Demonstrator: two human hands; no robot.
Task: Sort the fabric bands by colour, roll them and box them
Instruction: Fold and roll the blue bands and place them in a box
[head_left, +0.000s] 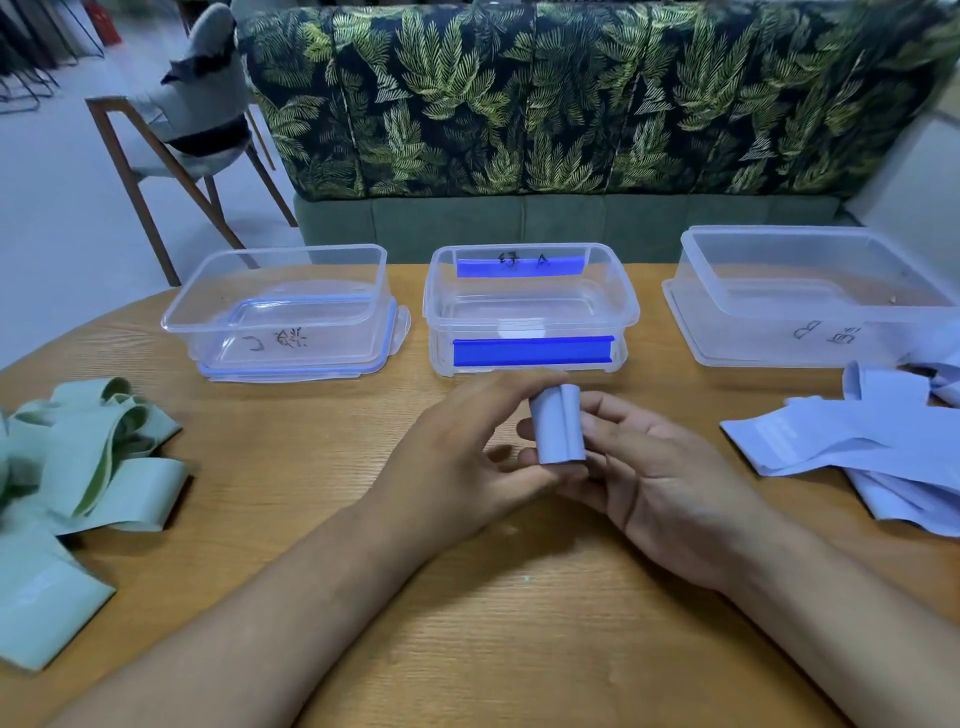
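Note:
A rolled pale blue band (557, 427) stands upright between both hands over the middle of the table. My left hand (467, 457) pinches its left side, and the fingers of my right hand (654, 478) support it from the right and behind. Several loose green bands (88, 467) lie heaped at the left edge. A pile of loose pale blue bands (862, 447) lies at the right. Three clear plastic boxes stand in a row behind: the left box (280, 312), the middle box (530, 306) with blue clips, and the right box (810, 296). All three look empty.
The wooden table (467, 623) has a rounded left edge. A leaf-patterned sofa (571, 93) runs behind the boxes. A wooden chair (176, 150) draped with grey cloth stands at the back left.

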